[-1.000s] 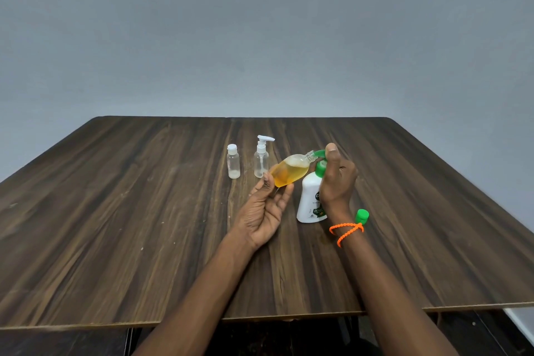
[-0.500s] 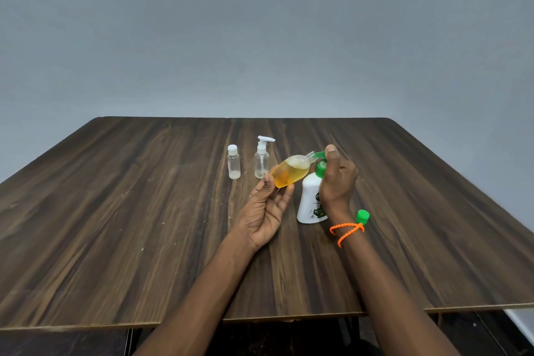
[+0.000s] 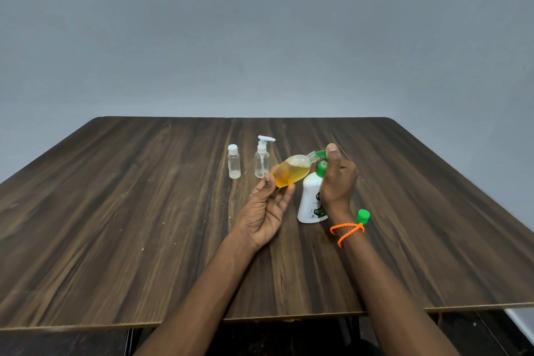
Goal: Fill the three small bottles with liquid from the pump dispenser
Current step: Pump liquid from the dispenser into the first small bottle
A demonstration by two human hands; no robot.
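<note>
Three small bottles are in front of me on the wooden table (image 3: 115, 211). One of them, the small bottle of amber liquid (image 3: 290, 170), is off the table in my left hand (image 3: 264, 211): I have it tilted on its side, its base pinched between my thumb and curled fingertips, its open neck pointing right and slightly up. That neck meets the green spout of the white pump dispenser (image 3: 312, 199), which stands upright on the table just right of my left hand. My right hand (image 3: 338, 182) is wrapped around the dispenser's upper part, fingers curled at the neck and thumb raised on top of the green pump head (how hard it presses, I cannot tell). The amber bottle looks about two-thirds full, with pale foam near the top of the liquid.

Farther back and to the left stand the other two: a clear bottle with a white screw cap (image 3: 233, 162) and, just beside it, a clear bottle with a white pump top (image 3: 262, 157), both upright and apart from my hands. A loose green cap (image 3: 363, 216) sits on the table near my right wrist, which wears an orange beaded band (image 3: 346, 230).
</note>
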